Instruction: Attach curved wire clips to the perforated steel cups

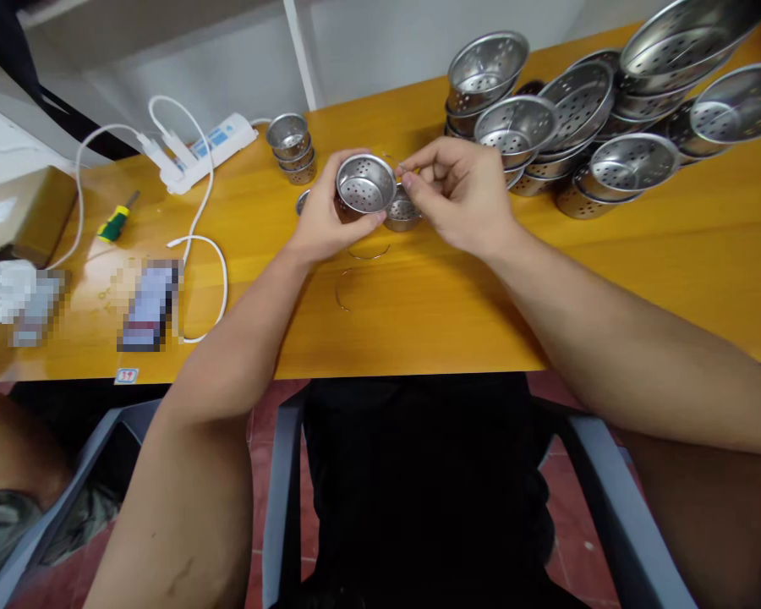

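Note:
My left hand [327, 211] is wrapped around a small perforated metal cup [364, 186], its open top tilted toward me. Just right of the rim, my right hand [460, 190] pinches a thin wire [391, 159] between thumb and forefinger. Behind and below the held cup, another perforated cup [403, 210] rests on the table, partly covered. A bit of a further metal cup [302, 201] shows left of my left hand. Two thin curved wires lie on the wood nearer to me, one wire [369, 256] below the cup and a second wire [338, 292] closer to the edge.
Stacked perforated cups [583, 110] crowd the table's back right; a smaller stack [290, 144] stands behind my left hand. Leftward are a white power strip [216, 148] with cables, a green-yellow screwdriver [115, 222], a phone [152, 304] and a cardboard box [31, 211]. Another person's arm shows at far left.

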`<control>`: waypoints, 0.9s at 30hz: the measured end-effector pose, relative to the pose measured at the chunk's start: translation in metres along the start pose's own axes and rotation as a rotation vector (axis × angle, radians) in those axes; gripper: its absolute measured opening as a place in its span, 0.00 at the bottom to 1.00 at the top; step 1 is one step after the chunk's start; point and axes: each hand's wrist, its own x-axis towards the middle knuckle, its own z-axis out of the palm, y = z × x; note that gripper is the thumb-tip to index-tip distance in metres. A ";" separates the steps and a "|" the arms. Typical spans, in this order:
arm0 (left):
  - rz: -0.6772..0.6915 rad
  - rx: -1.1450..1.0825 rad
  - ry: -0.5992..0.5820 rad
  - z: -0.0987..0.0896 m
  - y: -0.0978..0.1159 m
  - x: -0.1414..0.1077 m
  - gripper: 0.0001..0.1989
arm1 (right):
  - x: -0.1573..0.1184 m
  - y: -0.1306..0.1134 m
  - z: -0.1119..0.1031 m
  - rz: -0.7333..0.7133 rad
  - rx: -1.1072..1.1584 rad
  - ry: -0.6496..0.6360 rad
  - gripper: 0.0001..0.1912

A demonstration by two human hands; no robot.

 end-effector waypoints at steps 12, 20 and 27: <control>0.054 0.006 -0.114 0.010 0.007 -0.007 0.61 | -0.004 0.019 -0.005 -0.060 -0.259 0.031 0.21; 0.039 0.024 -0.064 0.022 0.019 -0.004 0.65 | -0.006 0.021 0.005 -0.084 -0.311 0.064 0.15; 0.075 0.041 0.015 0.032 0.016 -0.003 0.68 | -0.015 0.001 0.015 -0.081 -0.292 0.081 0.14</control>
